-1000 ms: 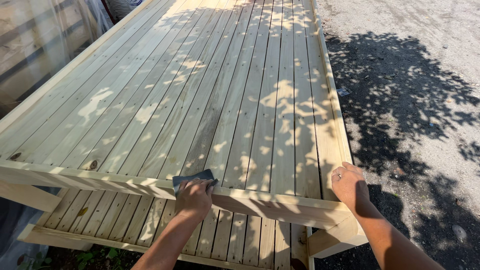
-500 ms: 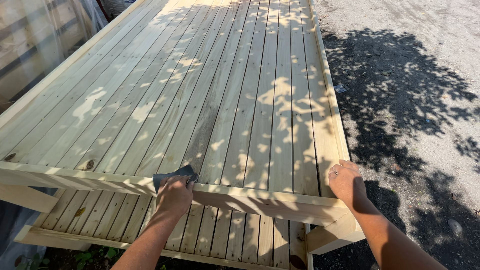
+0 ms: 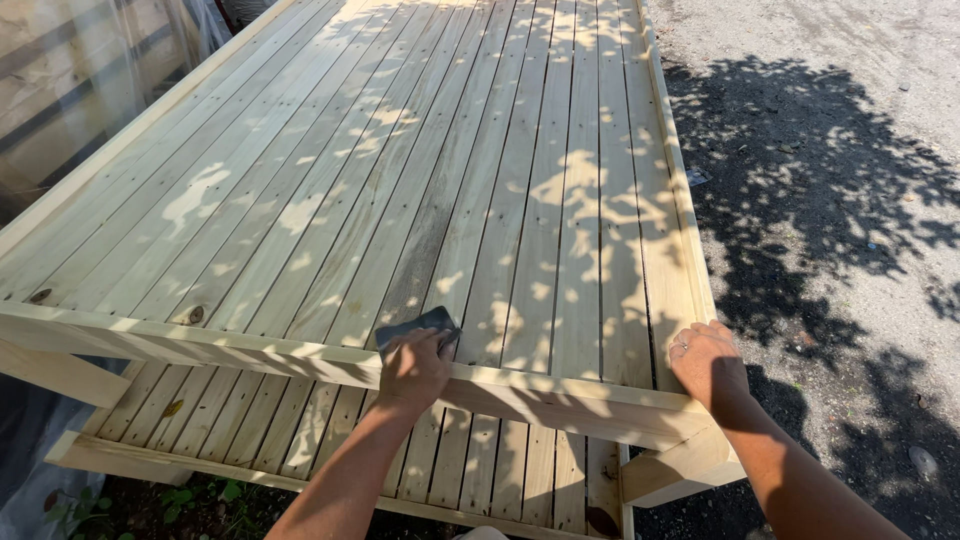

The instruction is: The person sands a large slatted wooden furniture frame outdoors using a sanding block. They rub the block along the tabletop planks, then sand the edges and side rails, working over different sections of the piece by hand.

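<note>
My left hand (image 3: 412, 368) presses a dark grey sanding pad (image 3: 415, 326) flat onto the near rail (image 3: 230, 347) of a large pale wooden slatted panel (image 3: 420, 170). The pad pokes out past my fingertips, lying on the rail's top edge. At the panel's near right corner rests my right hand (image 3: 708, 362), fingers curled over the edge of the rail and holding nothing else. A ring shows on one finger.
The slatted panel stretches away from me in dappled tree shade. Gravel ground (image 3: 840, 200) lies to the right. Clear plastic sheeting (image 3: 70, 90) hangs along the left side. A lower slatted layer (image 3: 300, 420) and some green weeds (image 3: 200, 495) show beneath the rail.
My left hand and the pad slid left along the rail, then back to the right, ending right of where they began. My right hand stayed on the corner.
</note>
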`<action>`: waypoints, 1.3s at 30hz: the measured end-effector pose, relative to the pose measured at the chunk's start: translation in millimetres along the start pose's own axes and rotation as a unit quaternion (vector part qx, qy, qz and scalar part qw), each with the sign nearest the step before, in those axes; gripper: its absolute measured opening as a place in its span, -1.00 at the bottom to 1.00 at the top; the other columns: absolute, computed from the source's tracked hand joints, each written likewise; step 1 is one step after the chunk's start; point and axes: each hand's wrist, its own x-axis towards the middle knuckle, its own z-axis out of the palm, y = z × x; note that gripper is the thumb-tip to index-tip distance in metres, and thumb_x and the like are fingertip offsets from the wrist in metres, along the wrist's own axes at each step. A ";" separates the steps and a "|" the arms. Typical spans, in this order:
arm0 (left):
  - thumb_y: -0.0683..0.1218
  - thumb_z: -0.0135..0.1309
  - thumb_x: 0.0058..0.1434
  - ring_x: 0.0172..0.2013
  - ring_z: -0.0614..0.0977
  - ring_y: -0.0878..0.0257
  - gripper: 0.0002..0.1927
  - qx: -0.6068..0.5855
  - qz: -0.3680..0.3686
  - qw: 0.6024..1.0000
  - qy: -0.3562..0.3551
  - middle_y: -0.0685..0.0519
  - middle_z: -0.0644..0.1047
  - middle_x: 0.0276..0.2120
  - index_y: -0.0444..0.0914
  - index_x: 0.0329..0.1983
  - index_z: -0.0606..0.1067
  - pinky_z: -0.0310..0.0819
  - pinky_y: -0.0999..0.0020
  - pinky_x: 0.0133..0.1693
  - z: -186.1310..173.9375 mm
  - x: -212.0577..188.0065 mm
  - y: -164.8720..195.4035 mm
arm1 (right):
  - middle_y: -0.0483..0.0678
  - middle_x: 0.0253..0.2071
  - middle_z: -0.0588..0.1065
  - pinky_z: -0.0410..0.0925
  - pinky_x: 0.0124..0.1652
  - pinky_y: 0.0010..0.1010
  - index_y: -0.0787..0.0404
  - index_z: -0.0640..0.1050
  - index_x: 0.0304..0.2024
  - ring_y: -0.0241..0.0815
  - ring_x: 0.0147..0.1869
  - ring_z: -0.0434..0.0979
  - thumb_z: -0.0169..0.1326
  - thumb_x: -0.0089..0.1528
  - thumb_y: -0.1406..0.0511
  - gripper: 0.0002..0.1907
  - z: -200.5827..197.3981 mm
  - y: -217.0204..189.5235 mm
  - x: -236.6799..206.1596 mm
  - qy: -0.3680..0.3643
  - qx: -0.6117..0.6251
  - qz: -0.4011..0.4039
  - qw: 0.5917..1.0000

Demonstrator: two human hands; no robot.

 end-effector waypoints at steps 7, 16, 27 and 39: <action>-0.24 0.09 0.18 0.04 0.58 -0.14 -0.71 -0.059 0.054 0.994 0.078 -0.13 0.58 -0.01 -0.23 -0.04 0.63 0.50 0.08 0.08 17.7 56.5 12.0 | 0.11 0.14 0.56 0.26 0.36 -0.14 0.22 0.67 -0.14 0.15 0.30 0.45 0.03 0.26 0.18 -0.69 -4.4 -4.3 -4.6 0.052 -0.007 -0.018 0.998; -0.20 0.16 -0.03 -0.06 0.70 -0.06 -0.70 -0.122 -0.092 0.948 -0.281 -0.17 0.67 -0.18 -0.19 -0.19 0.67 0.59 0.15 0.02 43.1 58.3 33.2 | 0.05 0.02 0.57 0.40 0.19 -0.17 0.18 0.63 -0.08 0.03 0.22 0.44 0.09 0.30 0.15 -0.72 -42.0 -33.1 -16.3 -0.074 0.006 0.083 0.994; -0.14 0.12 0.09 0.00 0.63 -0.16 -0.73 -0.170 -0.214 0.943 -0.188 -0.18 0.62 -0.10 -0.16 -0.13 0.64 0.56 0.07 0.04 80.4 86.3 64.9 | -0.09 0.22 0.49 0.27 0.34 -0.14 0.06 0.56 0.01 0.02 0.52 0.18 0.09 0.22 0.19 -0.69 -43.0 -36.0 -14.9 -0.069 -0.040 0.081 0.993; -0.07 0.15 0.18 -0.01 0.63 -0.22 -0.74 -0.124 -0.105 0.973 -0.167 -0.25 0.64 -0.11 -0.27 -0.10 0.61 0.60 -0.01 -0.03 112.8 74.7 62.5 | -0.18 0.36 0.36 0.11 0.43 -0.16 -0.01 0.49 0.19 -0.04 0.59 0.04 0.10 0.25 0.23 -0.58 -52.5 -46.0 -16.4 -0.119 -0.030 0.116 0.986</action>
